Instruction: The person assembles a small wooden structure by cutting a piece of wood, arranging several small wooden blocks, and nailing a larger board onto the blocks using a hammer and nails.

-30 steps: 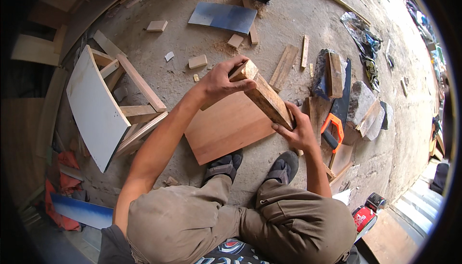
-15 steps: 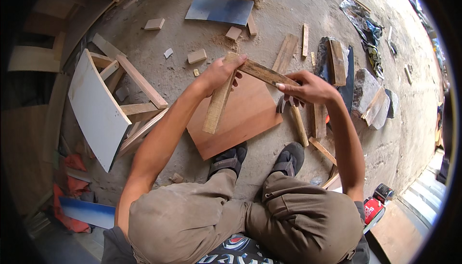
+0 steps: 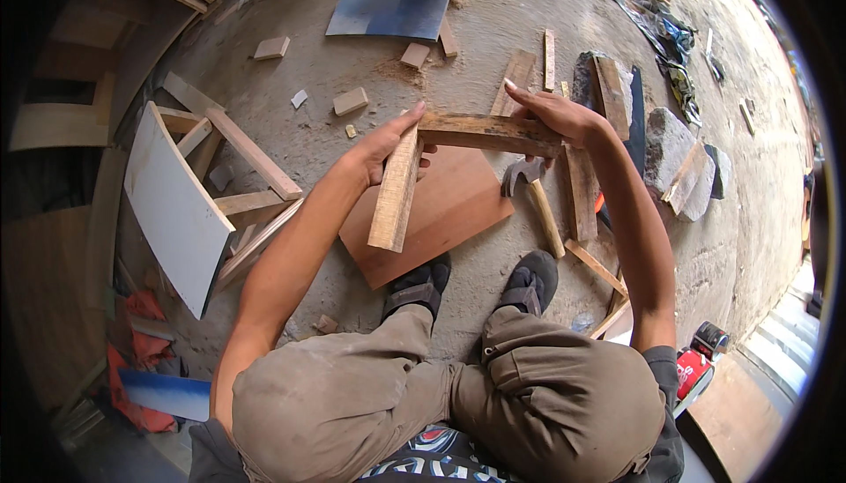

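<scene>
Two wooden battens meet at a corner above the floor; whether they are fastened is not visible. My left hand (image 3: 381, 146) is closed around that corner, its thumb on top. The paler batten (image 3: 394, 205) points back toward me, while the darker, stained batten (image 3: 485, 130) runs to the right. At its far right end, my right hand (image 3: 564, 120) holds the darker batten with fingers curled beneath and thumb lifted off. Below lies a brown plywood panel (image 3: 441, 210). A claw hammer (image 3: 542, 210) rests on the floor under my right hand.
A white-faced wooden frame (image 3: 176, 210) stands at the left. Small wood blocks (image 3: 351, 101) and a blue panel (image 3: 388, 16) lie farther off. To the right are stone blocks (image 3: 671, 161), a handsaw blade (image 3: 636, 117) and crumpled plastic (image 3: 661, 33). A red tin (image 3: 693, 373) sits near my right knee.
The darker batten has turned about its length and now lies nearly level. My right hand has moved up and right, its thumb lifting from the wood.
</scene>
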`<action>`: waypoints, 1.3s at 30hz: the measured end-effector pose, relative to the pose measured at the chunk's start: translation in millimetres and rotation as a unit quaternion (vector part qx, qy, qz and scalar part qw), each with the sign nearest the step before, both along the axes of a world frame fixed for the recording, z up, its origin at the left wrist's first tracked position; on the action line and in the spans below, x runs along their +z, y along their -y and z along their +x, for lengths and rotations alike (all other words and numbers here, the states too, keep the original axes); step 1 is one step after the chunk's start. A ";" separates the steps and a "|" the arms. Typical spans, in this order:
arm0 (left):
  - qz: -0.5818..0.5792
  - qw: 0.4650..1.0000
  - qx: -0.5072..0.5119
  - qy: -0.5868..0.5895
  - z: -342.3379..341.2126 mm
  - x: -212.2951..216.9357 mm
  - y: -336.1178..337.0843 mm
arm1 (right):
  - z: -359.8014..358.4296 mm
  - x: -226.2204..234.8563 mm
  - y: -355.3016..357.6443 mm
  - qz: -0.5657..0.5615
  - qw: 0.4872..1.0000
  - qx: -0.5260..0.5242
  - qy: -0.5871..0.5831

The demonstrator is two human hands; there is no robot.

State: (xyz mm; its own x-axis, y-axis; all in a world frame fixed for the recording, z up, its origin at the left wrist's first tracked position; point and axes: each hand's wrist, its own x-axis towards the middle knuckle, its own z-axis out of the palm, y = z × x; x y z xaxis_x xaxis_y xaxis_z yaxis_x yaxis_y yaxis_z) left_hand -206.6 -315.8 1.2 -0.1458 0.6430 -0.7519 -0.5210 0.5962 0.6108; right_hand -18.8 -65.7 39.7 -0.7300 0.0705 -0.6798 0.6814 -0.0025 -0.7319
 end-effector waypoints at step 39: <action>0.368 0.858 -0.011 -0.358 3.3 28.2 4.9 | 29.7 21.3 31.1 0.356 0.847 0.016 -0.395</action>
State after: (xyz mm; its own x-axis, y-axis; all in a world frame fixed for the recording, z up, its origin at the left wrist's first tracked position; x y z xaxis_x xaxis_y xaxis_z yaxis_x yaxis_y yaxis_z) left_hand -203.4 -320.7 29.4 -0.3831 0.9136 0.1358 0.1520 -0.0827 0.9849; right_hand 10.9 -96.8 61.1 -0.9464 0.2288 0.2278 -0.0301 0.6400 -0.7678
